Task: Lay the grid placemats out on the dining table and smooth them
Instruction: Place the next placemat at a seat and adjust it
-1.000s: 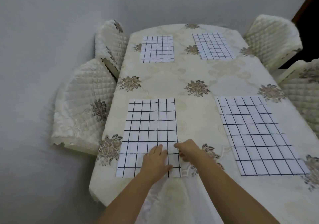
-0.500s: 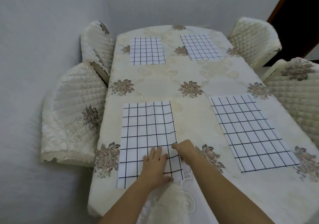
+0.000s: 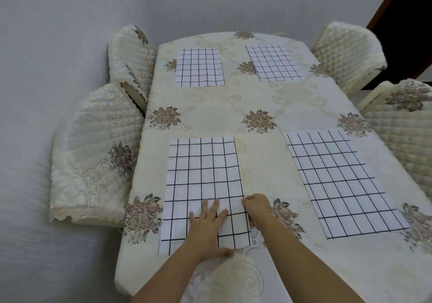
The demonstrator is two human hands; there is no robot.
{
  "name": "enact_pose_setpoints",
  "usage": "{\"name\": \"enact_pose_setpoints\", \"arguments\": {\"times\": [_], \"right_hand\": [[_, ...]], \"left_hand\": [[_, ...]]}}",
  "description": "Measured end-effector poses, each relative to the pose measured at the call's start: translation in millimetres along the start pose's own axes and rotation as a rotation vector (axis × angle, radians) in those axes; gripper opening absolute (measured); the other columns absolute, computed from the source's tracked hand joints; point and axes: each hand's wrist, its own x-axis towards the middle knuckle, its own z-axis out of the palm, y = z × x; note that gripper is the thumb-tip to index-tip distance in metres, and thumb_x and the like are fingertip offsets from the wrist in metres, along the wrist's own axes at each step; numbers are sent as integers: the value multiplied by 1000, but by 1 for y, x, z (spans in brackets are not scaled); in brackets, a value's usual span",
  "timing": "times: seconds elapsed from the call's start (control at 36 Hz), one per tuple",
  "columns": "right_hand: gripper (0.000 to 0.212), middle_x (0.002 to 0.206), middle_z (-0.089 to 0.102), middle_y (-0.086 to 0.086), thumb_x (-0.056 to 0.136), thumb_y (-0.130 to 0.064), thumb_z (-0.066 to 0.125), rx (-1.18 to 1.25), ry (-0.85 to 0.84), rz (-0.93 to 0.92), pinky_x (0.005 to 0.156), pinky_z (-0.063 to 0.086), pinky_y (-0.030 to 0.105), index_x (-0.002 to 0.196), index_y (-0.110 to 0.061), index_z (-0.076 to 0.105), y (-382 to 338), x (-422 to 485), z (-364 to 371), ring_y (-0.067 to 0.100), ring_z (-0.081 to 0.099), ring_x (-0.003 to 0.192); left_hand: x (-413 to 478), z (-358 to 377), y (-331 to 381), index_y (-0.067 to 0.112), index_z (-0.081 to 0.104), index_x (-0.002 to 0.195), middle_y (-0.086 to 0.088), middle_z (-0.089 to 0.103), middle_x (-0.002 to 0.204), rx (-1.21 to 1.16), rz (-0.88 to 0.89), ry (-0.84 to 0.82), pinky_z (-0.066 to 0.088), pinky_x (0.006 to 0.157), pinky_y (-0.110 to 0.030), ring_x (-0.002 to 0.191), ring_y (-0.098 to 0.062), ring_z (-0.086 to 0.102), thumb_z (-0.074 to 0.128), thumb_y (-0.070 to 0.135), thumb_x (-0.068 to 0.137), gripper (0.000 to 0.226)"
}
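We are smoothing the near-left placemat on the tabletop, left hand pressing flat with fingers spread, right hand pinching its right edge, which we should probably pull taut next.

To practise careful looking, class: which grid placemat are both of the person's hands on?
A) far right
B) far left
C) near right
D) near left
D: the left hand lies flat with spread fingers on the near-left placemat, and the right hand pinches that same mat's right edge.
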Motion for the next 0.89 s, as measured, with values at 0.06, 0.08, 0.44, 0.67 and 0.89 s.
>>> {"name": "enact_pose_setpoints", "arguments": {"times": [0.06,0.08,0.44,0.67,0.89], "right_hand": [[25,91,66,32,85,-8,56,-17,4,-19,80,52,47,82,15,65,1,1,-1,41,64,89],[25,84,66,28,86,-10,55,-31,2,-27,80,52,46,74,10,64,1,1,-2,38,65,85],[20,87,63,11,92,-15,52,-18,48,-51,78,45,32,90,0,65,10,12,-17,24,55,84],[14,87,62,3,87,-17,58,-159,-53,-110,78,46,30,91,-8,68,11,10,-20,20,58,87],[19,109,65,11,89,-17,56,-207,-26,-111,91,47,35,102,-7,64,9,6,-19,26,59,103]], "left_hand": [[1,-1,3,30,-2,149,2,-23,155,1,0,-3,-8,111,-58,139,-25,-28,58,67,72,104],[2,-2,4,30,-1,149,2,-23,155,0,1,-3,-7,111,-59,139,-26,-28,58,67,73,103],[8,0,14,28,0,149,1,-23,155,17,-8,1,-6,110,-61,139,-28,-28,54,71,73,103],[8,1,14,29,-1,149,1,-24,155,16,-14,-3,-5,110,-61,139,-28,-28,52,72,73,103],[7,2,14,29,0,149,1,-23,155,1,-17,5,-6,110,-61,139,-27,-28,53,71,73,102]]}}
